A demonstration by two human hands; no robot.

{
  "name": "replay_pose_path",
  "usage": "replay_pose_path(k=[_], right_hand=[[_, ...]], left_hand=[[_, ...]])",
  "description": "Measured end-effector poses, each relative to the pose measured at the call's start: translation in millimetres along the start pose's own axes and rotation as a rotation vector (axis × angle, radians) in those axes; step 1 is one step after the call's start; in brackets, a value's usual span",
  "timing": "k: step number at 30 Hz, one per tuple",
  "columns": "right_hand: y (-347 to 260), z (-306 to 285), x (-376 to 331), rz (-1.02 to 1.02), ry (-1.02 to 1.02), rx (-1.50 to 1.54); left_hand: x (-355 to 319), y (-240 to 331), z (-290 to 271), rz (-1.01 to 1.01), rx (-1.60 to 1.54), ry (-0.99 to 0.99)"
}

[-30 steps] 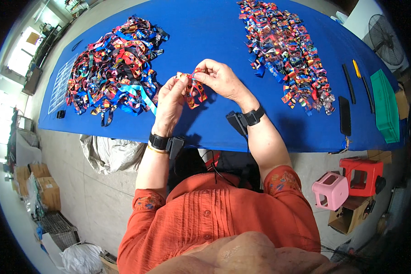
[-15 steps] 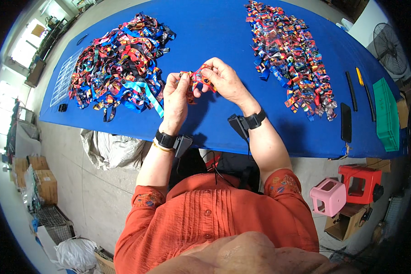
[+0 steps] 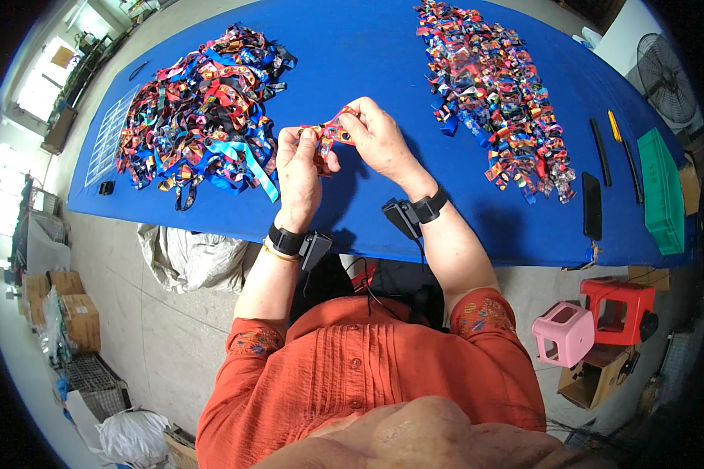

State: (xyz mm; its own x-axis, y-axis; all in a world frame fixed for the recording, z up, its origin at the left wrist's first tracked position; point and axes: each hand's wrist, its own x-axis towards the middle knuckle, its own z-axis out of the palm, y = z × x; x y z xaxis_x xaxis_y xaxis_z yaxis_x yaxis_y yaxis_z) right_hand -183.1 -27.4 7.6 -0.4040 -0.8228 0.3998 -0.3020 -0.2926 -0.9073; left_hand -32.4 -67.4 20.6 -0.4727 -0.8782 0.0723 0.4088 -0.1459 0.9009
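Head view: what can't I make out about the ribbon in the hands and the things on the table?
All in the head view:
Red patterned ribbon: partly hidden by the fingers of the left hand and right hand; print too small to tell.
Tangled ribbon pile: lower layers hidden by upper ones.
Blue-covered table: far edge cut off by the picture's top.

left hand [image 3: 298, 166] near right hand [image 3: 383, 146], both in pinches
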Motion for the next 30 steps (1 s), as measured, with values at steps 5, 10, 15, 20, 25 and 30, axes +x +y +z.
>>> replay_pose_path(k=[5,10,15,20,25,30], right_hand=[[-10.6,-1.6,-2.4,-0.011,0.012,-0.075],[-1.6,-5.6,0.5,0.044,-0.072,0.087],[-5.1,-7.3,0.1,0.104,-0.125,0.155],[-6.7,-7.3,0.8,0.139,-0.113,0.211],[-12.3,-8.2,-1.4,0.154,-0.125,0.209],[-10.1,-9.1,-1.3,0.165,-0.147,0.198]], left_hand=[[1.9,-2.9,3.8,0.083,-0.033,0.019],[0.6,-1.3,-1.4,0.086,0.066,-0.018],[4.9,-1.1,-5.9,0.058,-0.021,-0.084],[0.7,2.1,-3.9,0.047,-0.052,-0.111],[0.7,4.4,-9.4,0.039,-0.073,-0.140],[1.6,3.0,-12.0,0.069,-0.082,-0.146]])
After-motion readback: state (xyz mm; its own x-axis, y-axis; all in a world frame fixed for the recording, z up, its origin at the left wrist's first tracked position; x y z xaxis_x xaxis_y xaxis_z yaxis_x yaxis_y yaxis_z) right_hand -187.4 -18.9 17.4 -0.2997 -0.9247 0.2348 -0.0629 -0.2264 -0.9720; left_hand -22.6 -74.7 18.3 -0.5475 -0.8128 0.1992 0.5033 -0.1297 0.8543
